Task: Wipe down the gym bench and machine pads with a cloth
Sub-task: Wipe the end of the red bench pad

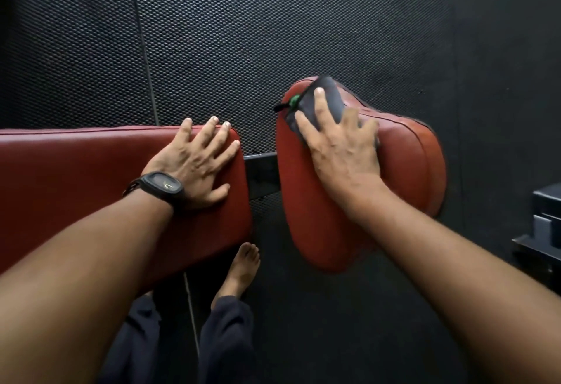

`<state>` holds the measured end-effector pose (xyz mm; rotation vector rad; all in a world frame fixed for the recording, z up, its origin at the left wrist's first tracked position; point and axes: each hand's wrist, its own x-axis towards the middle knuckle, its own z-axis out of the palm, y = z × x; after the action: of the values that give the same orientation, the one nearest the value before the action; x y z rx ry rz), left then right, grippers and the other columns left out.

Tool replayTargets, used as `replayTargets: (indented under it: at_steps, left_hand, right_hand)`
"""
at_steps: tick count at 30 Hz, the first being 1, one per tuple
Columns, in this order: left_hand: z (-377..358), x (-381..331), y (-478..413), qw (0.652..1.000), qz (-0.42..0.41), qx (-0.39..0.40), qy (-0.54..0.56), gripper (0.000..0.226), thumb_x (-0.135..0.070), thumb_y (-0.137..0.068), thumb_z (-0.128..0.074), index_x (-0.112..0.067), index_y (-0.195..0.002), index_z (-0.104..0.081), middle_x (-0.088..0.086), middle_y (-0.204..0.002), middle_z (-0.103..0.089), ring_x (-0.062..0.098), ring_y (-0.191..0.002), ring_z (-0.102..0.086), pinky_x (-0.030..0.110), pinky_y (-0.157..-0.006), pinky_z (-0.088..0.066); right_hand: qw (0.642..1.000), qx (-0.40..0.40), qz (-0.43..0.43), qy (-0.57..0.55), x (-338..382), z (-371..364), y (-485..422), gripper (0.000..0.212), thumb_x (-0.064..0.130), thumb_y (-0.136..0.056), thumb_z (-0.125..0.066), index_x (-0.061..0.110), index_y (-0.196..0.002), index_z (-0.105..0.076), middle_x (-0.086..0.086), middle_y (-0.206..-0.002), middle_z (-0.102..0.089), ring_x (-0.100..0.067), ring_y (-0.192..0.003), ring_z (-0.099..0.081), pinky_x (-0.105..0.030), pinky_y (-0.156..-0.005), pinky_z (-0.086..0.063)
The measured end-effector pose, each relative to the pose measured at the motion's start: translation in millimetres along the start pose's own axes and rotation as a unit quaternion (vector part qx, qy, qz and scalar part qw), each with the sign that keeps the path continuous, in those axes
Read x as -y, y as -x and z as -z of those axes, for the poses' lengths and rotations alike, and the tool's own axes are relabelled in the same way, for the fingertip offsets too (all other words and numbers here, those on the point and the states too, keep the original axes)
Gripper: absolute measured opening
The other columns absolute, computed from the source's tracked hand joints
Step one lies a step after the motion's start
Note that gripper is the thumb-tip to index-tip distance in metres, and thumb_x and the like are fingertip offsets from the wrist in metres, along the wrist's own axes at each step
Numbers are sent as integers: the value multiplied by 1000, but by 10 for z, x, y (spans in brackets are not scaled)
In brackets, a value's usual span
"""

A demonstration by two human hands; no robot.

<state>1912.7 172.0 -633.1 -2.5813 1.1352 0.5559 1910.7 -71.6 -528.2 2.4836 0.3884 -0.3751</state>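
A long red bench pad (pixel 76 189) runs in from the left. My left hand (pixel 195 160), with a black watch on the wrist, rests flat on its right end with the fingers spread. A separate red seat pad (pixel 419 165) sits to the right across a gap. On it lies a dark cloth (pixel 326 101) with a small green tag, and my right hand (pixel 340 144) presses the cloth flat against the pad's far left part with straight fingers. Most of the cloth is hidden under the hand.
A black metal bar (pixel 261 175) joins the two pads. Black textured rubber flooring (pixel 273 34) lies all around. My bare foot (pixel 243 268) stands on the floor below the gap. Dark metal machine parts (pixel 543 223) sit at the right edge.
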Motion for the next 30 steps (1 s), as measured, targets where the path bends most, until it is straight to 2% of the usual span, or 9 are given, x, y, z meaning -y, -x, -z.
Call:
replayTargets:
  at_steps: [5, 8, 11, 15, 18, 20, 23, 26, 30]
  left_hand:
    - [24, -1, -6, 1000, -3, 5, 3, 95, -69, -83, -1, -18, -162, -9, 18, -168, -11, 39, -154, -12, 64, -115, -19]
    - [28, -4, -7, 1000, -2, 11, 6, 97, -69, -81, 2, -19, -162, -11, 18, -168, -12, 39, -154, -12, 64, -115, -19]
    - [9, -11, -23, 1000, -3, 7, 2, 98, -69, -80, 4, -19, -162, -11, 19, -168, -11, 39, -154, -12, 65, -115, -18]
    - [12, -7, -18, 1000, -4, 7, 2, 98, -68, -80, 4, -18, -162, -12, 19, -167, -13, 40, -153, -14, 64, -115, -20]
    - [9, 2, -27, 1000, -6, 9, 0, 98, -68, -80, 5, -18, -162, -13, 20, -167, -13, 40, -153, -14, 64, -115, -20]
    - [21, 8, -22, 1000, -4, 8, 5, 99, -68, -79, 5, -18, -162, -16, 20, -167, -15, 40, -152, -16, 64, -114, -21]
    - [15, -2, -32, 1000, -2, 3, 7, 99, -69, -79, 3, -19, -162, -17, 19, -167, -16, 40, -152, -17, 64, -114, -21]
    - [25, -9, -19, 1000, -1, 7, 10, 98, -69, -79, 3, -20, -162, -14, 19, -168, -13, 39, -153, -15, 63, -115, -20]
    - [27, 3, -30, 1000, 3, 8, 5, 96, -70, -81, 1, -20, -162, -9, 18, -168, -11, 38, -154, -13, 63, -116, -21]
  right_hand:
    - [998, 1, 61, 33, 315, -218, 503, 53, 21, -98, -40, 32, -149, -45, -10, -163, -31, -39, -109, -49, -46, -77, -46]
    - [996, -35, 71, 30, 182, -268, 316, 51, 24, -97, -36, 37, -141, -56, -7, -156, -45, -36, -105, -53, -44, -74, -48]
    - [998, -57, 18, 23, -41, -194, 157, 48, 22, -96, -37, 37, -134, -63, -9, -150, -53, -36, -100, -59, -45, -73, -50]
    - [992, -90, -93, 2, -303, -64, 348, 44, 21, -97, -53, 36, -139, -58, -10, -153, -47, -39, -101, -59, -47, -73, -48]
    - [988, -111, -106, -9, -152, -136, 741, 43, 16, -100, -51, 34, -138, -58, -10, -155, -45, -39, -101, -57, -44, -71, -45]
    - [991, -103, -81, -13, 64, -213, 863, 45, 12, -100, -45, 32, -138, -59, -11, -157, -43, -37, -101, -51, -43, -70, -43]
    - [995, -94, 17, -2, 220, -363, 570, 41, 21, -98, -45, 31, -134, -62, -8, -155, -46, -33, -102, -42, -41, -72, -44]
    - [993, -85, 74, 39, 226, -351, 12, 41, 27, -97, -41, 37, -130, -63, -1, -153, -49, -33, -107, -49, -41, -77, -46]
    - [997, -51, -63, -7, 67, -192, -414, 48, 22, -101, -37, 38, -145, -49, -13, -158, -41, -40, -109, -57, -47, -82, -47]
